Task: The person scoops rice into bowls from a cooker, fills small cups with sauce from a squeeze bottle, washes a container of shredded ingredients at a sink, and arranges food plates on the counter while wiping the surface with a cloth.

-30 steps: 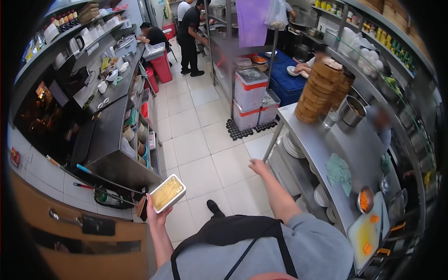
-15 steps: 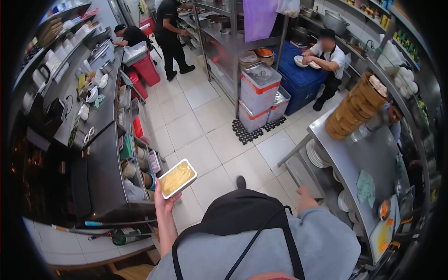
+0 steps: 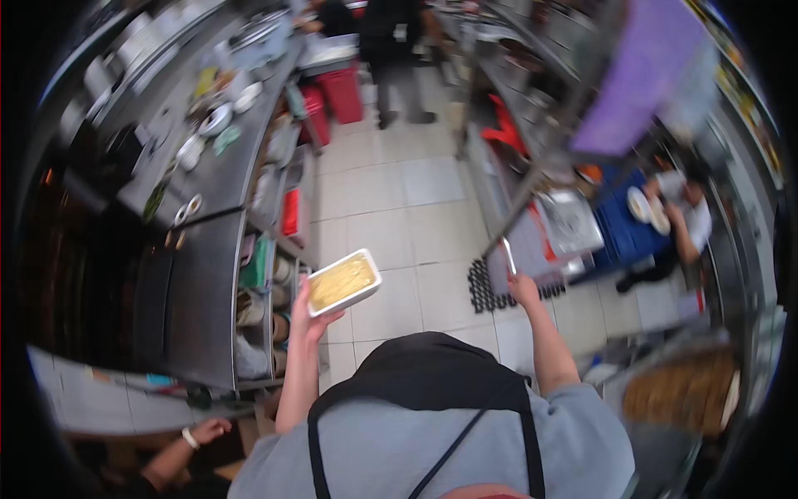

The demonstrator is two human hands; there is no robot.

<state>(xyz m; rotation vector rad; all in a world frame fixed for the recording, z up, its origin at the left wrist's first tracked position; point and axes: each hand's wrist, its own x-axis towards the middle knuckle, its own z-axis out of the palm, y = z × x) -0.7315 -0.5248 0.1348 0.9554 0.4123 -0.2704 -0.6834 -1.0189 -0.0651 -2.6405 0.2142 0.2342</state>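
Note:
My left hand is closed around the near end of a white rectangular tub. Inside lies a smooth yellow filling, possibly under clear film. My right hand reaches forward with its fingers wrapped round a slim, pale, shiny utensil; blur hides what kind it is. That utensil points up and away, in front of the stacked bins beside the rack.
A steel counter with open shelves runs along my left. Stacked bins stand right, by a black mat. Co-workers are ahead and at a blue chest. Another person's hand shows lower left. Bamboo steamers are near right.
My view has turned and moved forward along the aisle. My right hand has come up from beside the steel table, now showing the slim utensil. My left hand still holds the tub.

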